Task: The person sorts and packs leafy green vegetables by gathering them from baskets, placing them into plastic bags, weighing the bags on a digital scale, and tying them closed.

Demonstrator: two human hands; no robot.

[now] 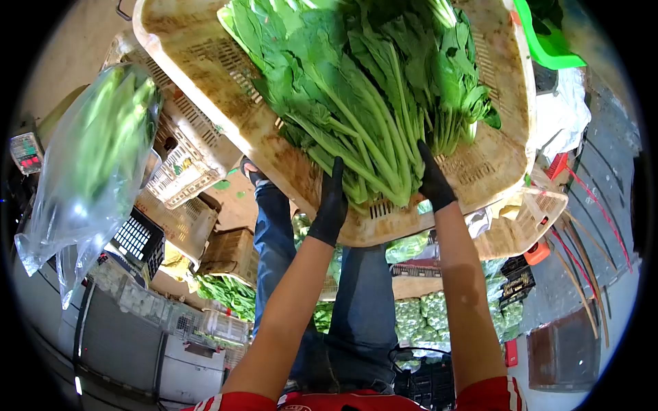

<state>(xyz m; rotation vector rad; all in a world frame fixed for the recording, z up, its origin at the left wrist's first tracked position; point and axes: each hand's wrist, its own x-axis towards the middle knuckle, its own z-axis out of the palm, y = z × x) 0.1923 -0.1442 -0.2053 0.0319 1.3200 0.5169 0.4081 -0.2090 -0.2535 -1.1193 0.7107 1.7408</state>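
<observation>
A large heap of leafy greens (370,130) with long pale-green stems lies in a worn, stained cream plastic crate (473,168). The stem ends point toward me. My left hand (332,209), in a black glove, presses on the left side of the stems, thumb up along them. On the right side, my right hand (435,181), gloved too, grips the bunch from the other flank. The fingers of both hands are partly hidden behind the stems.
A clear plastic bag of greens (103,144) is at the left, near a scale with a red display (27,154). Other crates (188,161) stand below it. A green basin (552,51) is at the upper right. Bagged vegetables (425,318) lie behind my legs.
</observation>
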